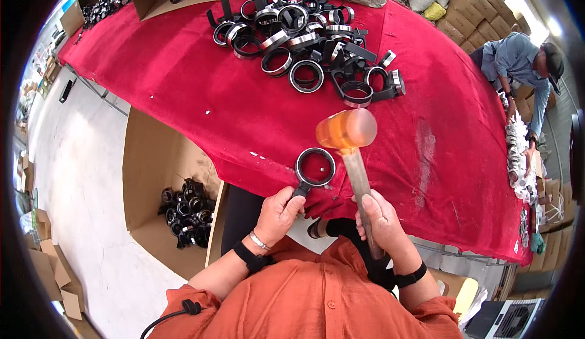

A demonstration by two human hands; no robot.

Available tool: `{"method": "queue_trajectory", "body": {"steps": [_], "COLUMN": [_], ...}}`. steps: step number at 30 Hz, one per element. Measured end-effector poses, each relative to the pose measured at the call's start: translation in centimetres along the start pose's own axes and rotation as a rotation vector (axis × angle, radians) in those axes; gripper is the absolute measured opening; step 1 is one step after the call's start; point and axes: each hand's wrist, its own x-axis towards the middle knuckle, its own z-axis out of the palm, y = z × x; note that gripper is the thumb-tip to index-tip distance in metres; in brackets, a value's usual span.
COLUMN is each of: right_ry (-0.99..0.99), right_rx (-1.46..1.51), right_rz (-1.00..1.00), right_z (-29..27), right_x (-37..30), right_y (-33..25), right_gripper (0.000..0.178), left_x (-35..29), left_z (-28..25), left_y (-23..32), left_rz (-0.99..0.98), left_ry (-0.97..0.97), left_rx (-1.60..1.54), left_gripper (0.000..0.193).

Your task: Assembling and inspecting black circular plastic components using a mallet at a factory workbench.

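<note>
Our two hands are both closed on something: the left hand [281,210] pinches the short black handle of one metal-and-black ring [306,183], and the right hand [382,220] wraps around one mallet [356,171] by its wooden shaft. The held ring is just beyond our left fingers, over the near edge of the red cloth [183,83]; we cannot tell whether it touches the cloth. The mallet's single orange head [344,130] is up beyond our right hand, slightly blurred, to the right of the ring and apart from it.

Well beyond both hands lies one pile of similar rings [306,76], more than a dozen, overlapping too much for us to count exactly. Left of our left hand, below the table edge, one open cardboard box [143,174] holds a heap of black parts [189,211]. One co-worker [518,58] bends over the table's far right end.

The cloth's edge curves close in front of us. Red cloth stretches between our hands and the pile, and widely to either side; the pile blocks the way straight ahead.
</note>
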Motion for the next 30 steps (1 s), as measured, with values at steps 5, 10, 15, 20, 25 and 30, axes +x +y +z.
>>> {"method": "queue_trajectory", "body": {"steps": [5,10,15,20,25,30], "right_ry": [0.01,-0.033,0.024,-0.038,-0.016,-0.014], "right_rx": [0.128,0.147,0.359,-0.19,-0.372,-0.585], "right_rz": [0.028,0.016,0.044,-0.089,-0.288,-0.67], "right_z": [-0.9,-0.9,-2.0,-1.4,-0.6,2.2], "right_x": [-1.8,-3.6,-4.5,-5.9,-5.7,-3.3], "right_y": [-1.7,1.4,2.2,5.1,1.4,-1.9], "right_gripper": [0.031,0.04,0.043,0.031,0.027,0.029], "left_x": [0.2,-0.1,-0.1,0.1,0.2,-0.1], "left_z": [-0.3,-0.4,-0.7,-0.3,-0.1,0.0], "left_y": [-0.7,-0.1,-0.2,-0.1,-0.6,-1.6], "left_rz": [0.007,-0.023,-0.051,-0.023,-0.014,0.072], "left_ry": [0.023,-0.046,-0.03,-0.037,0.019,0.066], "left_rx": [-0.001,0.024,0.032,0.014,-0.022,0.028], "left_gripper": [0.031,0.027,0.028,0.028,0.033,0.032]}}
